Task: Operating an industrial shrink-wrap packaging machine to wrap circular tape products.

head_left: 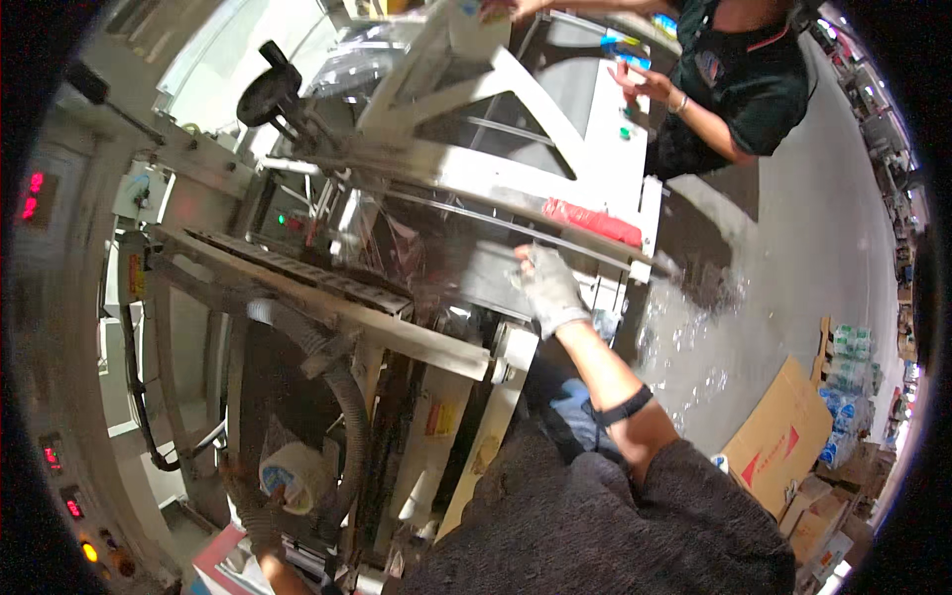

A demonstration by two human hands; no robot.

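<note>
My right hand, in a pale glove with bare fingertips, reaches over the machine's opening, its fingers curled. Whether it pinches any clear film there is too blurred to tell. Below, a grey metal plate and some clear plastic show. In shadow at the lower left, my left hand wears a darker-looking glove. Its fingers are at the side of a white rounded package with a small coloured label, and a fingertip overlaps its front. Much of that hand's grip is dim.
A ribbed grey hose bends beside the package. A white frame carries a red wrapped bundle. Across it stands another person in dark clothes. Clear film litters the floor by a cardboard sheet.
</note>
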